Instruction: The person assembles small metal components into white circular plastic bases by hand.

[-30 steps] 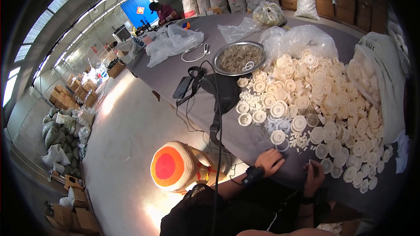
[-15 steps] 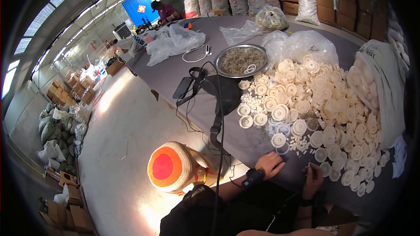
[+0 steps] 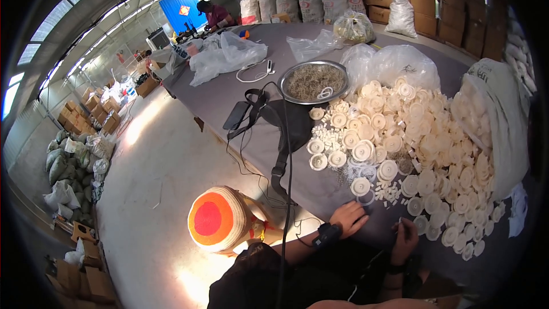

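Observation:
My left hand [image 3: 349,218] lies palm down on the grey tabletop, fingers stretched out, just short of a thin translucent ring [image 3: 366,197]. A cream round plastic disc [image 3: 360,186] sits beyond that ring. To the right, my right hand [image 3: 405,238] is raised with thumb and fingertips pinched on a small white piece [image 3: 400,221], too small to make out fully. Small white cylindrical pieces [image 3: 389,193] are scattered between the hands and a large heap of cream round parts [image 3: 429,131]. Clear rings [image 3: 361,169] lie beside the heap.
A metal bowl of small brownish parts [image 3: 316,82] stands behind the heap. Left of it are a black strap bag [image 3: 291,126] and a phone [image 3: 236,115]. A cable hangs across the view. A stool with an orange-red top [image 3: 216,218] stands by the table. Another person [image 3: 217,16] works far back.
The view has shifted slightly, so the table contents sit a little further left. Both hands keep nearly the same poses, the right one still pinched.

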Demonstrator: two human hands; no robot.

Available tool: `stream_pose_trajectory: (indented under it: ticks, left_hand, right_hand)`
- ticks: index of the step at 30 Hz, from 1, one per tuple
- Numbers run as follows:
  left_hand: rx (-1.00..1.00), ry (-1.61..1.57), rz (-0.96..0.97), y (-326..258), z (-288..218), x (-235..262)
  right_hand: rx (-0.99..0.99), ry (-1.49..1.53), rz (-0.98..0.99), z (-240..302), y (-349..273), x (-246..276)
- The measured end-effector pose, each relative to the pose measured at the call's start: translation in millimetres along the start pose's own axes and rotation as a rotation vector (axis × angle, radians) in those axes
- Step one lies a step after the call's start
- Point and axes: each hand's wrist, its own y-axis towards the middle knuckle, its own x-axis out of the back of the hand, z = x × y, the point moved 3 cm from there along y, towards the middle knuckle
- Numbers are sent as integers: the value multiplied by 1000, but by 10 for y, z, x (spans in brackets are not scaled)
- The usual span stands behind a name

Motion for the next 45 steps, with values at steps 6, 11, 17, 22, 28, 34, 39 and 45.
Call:
stream_pose_trajectory:
  ticks: [6, 11, 17, 22, 28, 34, 39, 45]
  left_hand:
    - [-13, 11, -13, 21, 11, -12]
    - [-13, 15, -6, 74, -14, 12]
    - [-15, 29, -42, 54, -21, 0]
    - [-18, 25, -33, 59, -27, -4]
    - [5, 33, -24, 38, -14, 8]
    - [-1, 32, -48, -12, -51, -8]
    - [15, -17, 36, -33, -54, -73]
    - [387, -555, -200, -74, 343, -137]
  right_hand:
    - [-5, -59, 31, 39, 27, -29]
    - [21, -53, 40, 61, 38, -36]
    - [114, -86, 50, 40, -13, -59]
    - [80, -40, 11, -26, -3, -26]
    - [89, -46, 31, -69, -4, -42]
    - [98, -115, 49, -54, -21, 5]
    - [57, -72, -37, 16, -94, 45]
    - [-7, 80, -70, 32, 58, 69]
